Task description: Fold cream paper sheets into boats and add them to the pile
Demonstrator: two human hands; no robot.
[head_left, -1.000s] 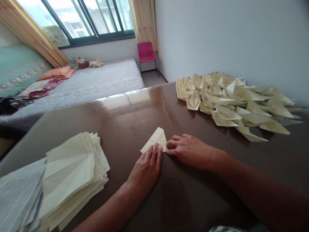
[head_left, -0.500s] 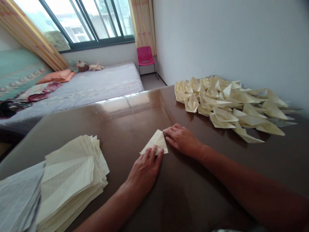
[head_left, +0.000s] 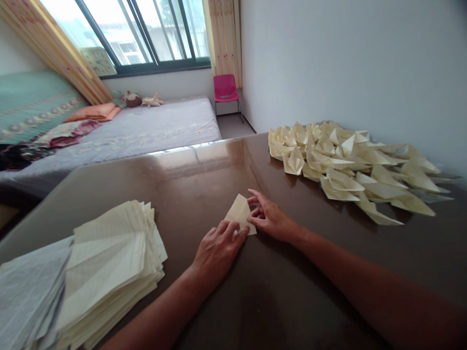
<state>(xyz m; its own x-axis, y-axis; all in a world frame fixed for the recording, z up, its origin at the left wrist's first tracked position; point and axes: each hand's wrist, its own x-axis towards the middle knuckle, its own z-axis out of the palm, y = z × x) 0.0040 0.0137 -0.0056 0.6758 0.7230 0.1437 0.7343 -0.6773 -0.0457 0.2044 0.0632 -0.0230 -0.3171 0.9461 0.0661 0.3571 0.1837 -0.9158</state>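
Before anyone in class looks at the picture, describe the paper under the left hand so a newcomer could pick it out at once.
Find the glossy brown table. Between the paper stack at left and the heap of folded shapes at right, the left hand presses a small cream paper. Unlike those piled neighbours, it lies by itself.

Matt ppr sheet, smooth glossy tbl

Daylight from overexposed window, glare on glossy tabletop, dim foreground, stretched edges
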